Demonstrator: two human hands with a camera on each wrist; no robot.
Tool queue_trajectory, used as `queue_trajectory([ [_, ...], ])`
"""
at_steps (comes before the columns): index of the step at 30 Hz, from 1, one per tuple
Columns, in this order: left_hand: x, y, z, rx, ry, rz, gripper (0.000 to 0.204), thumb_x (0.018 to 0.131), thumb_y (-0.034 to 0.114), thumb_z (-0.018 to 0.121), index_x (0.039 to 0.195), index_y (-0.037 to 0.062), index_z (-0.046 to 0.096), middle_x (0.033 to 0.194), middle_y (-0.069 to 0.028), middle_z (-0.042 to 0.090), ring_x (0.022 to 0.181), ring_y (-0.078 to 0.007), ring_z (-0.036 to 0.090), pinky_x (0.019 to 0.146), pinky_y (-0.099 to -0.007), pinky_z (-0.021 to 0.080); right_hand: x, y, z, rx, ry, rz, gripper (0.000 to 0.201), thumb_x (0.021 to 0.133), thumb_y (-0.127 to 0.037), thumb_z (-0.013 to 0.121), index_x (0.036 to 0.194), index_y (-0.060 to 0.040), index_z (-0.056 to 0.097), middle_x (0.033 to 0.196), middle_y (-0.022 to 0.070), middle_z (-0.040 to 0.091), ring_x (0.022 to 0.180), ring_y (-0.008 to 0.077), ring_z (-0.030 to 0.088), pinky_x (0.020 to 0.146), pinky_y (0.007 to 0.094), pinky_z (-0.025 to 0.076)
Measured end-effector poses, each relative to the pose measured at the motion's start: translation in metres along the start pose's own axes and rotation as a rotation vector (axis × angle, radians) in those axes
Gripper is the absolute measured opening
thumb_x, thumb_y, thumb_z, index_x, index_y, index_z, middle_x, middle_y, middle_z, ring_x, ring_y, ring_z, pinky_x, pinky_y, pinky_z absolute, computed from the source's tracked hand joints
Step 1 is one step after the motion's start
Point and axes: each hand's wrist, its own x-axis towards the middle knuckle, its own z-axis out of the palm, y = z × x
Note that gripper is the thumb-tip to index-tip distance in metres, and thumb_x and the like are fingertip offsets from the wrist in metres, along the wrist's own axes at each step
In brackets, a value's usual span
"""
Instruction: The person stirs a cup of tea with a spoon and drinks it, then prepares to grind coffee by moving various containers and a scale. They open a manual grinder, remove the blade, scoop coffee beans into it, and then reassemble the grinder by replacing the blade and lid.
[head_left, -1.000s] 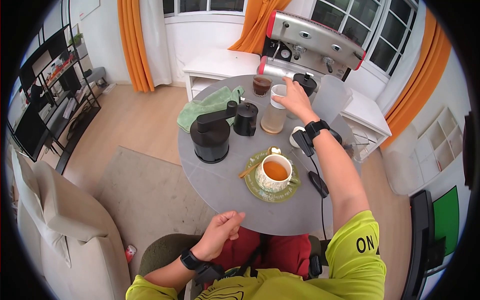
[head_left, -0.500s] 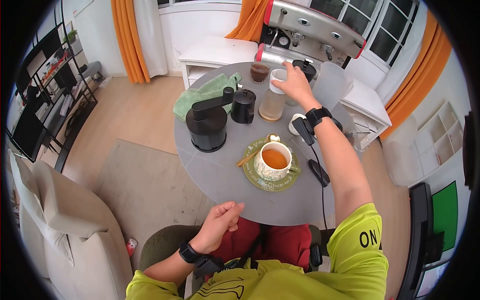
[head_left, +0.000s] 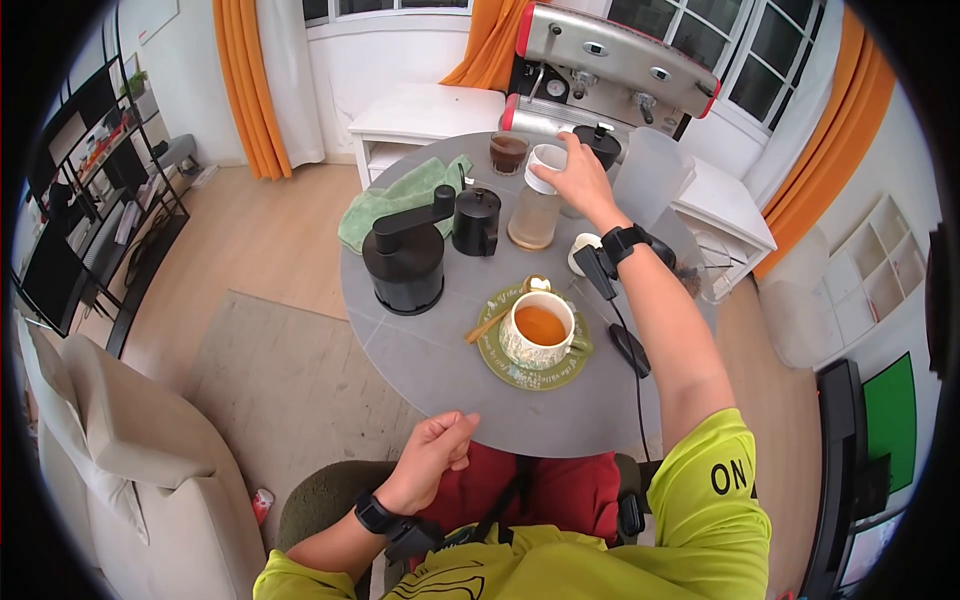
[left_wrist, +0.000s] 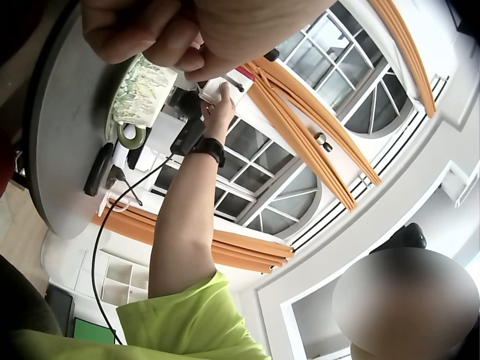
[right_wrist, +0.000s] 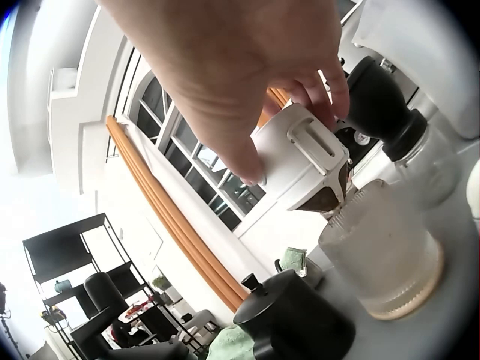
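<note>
My right hand (head_left: 583,182) grips a white coffee dripper (right_wrist: 296,154) by its sides, thumb on one side and fingers on the other. Dark wet matter shows at the dripper's lower opening in the right wrist view. It sits tilted close over the mouth of a ribbed glass carafe (right_wrist: 382,259), which stands on the grey round table (head_left: 440,375). Loosely curled and holding nothing, my left hand (head_left: 432,458) hovers at the table's near edge. Between the hands, a patterned cup (head_left: 538,335) of amber drink rests on a green saucer (head_left: 530,378) with a wooden spoon (head_left: 487,326).
Left of the carafe stand a black lidded pot (head_left: 476,222), a black hand-crank grinder (head_left: 404,265) and a green cloth (head_left: 400,205). A glass of dark drink (head_left: 508,153) is behind. A black-topped vessel (head_left: 597,146) and clear pitcher (head_left: 648,175) stand right; a cable (head_left: 638,400) trails below my forearm.
My right hand has kept its grip on the dripper, which has risen slightly against the carafe. The whole head view has shifted a little. My left hand has stayed by the table edge.
</note>
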Motion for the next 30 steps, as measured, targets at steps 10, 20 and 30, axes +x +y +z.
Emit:
queue_trajectory([
  [10, 0.001, 0.0, -0.002, -0.028, 0.018, -0.013, 0.034, 0.098, 0.02, 0.056, 0.069, 0.0155, 0.041, 0.06, 0.0086, 0.03, 0.054, -0.0035, 0.024, 0.051, -0.0225, 0.024, -0.005, 0.038, -0.029, 0.258, -0.052, 0.069, 0.082, 0.072, -0.04, 0.076, 0.137, -0.0039, 0.043, 0.128, 0.0264, 0.055, 0.119, 0.0363, 0.054, 0.1, 0.0417, 0.043],
  [20, 0.004, -0.007, -0.002, -0.007, 0.019, -0.036, 0.033, 0.098, 0.02, 0.057, 0.068, 0.0151, 0.043, 0.059, 0.0085, 0.032, 0.054, -0.0038, 0.025, 0.051, -0.0225, 0.025, -0.065, 0.076, -0.042, 0.116, -0.267, 0.12, 0.08, 0.074, -0.036, 0.076, 0.139, -0.0045, 0.041, 0.132, 0.0243, 0.052, 0.123, 0.0363, 0.051, 0.103, 0.0405, 0.04],
  [30, 0.002, -0.002, -0.001, -0.005, 0.023, -0.019, 0.034, 0.099, 0.019, 0.054, 0.068, 0.0149, 0.04, 0.059, 0.0079, 0.031, 0.053, -0.0043, 0.025, 0.051, -0.0231, 0.024, -0.072, 0.088, -0.029, 0.1, -0.271, 0.103, 0.083, 0.075, -0.038, 0.076, 0.141, -0.0029, 0.038, 0.135, 0.026, 0.049, 0.127, 0.0372, 0.047, 0.105, 0.0416, 0.038],
])
